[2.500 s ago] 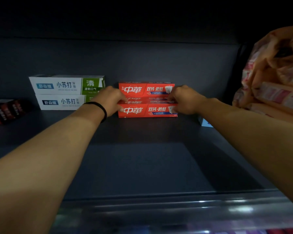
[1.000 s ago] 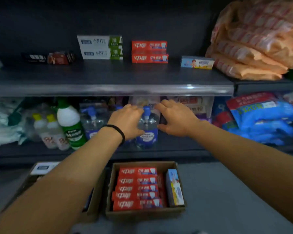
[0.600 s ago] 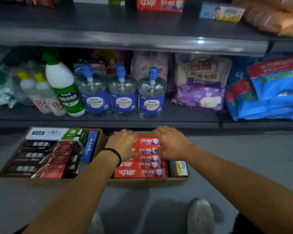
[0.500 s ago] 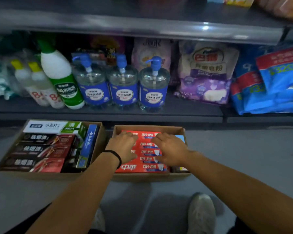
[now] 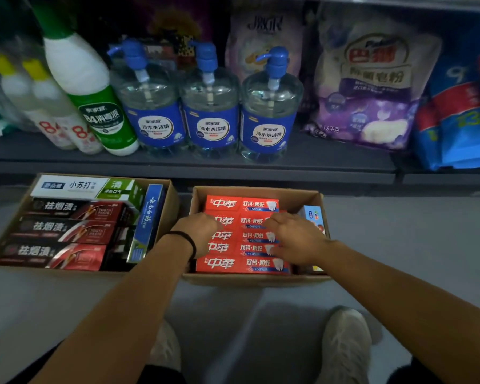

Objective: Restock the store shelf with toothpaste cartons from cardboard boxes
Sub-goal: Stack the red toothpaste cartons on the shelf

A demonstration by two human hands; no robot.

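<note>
My hands in a toothpaste box.
My left hand (image 5: 198,233) and right hand (image 5: 294,239) curl onto red rectangular toothpaste cartons (image 5: 243,263) in the brown cardboard box (image 5: 257,279) at frame centre; whether they actually grasp, I cannot tell.

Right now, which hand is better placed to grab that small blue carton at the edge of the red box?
Probably the right hand: it rests beside the blue carton; the left hand is across the box.
</note>
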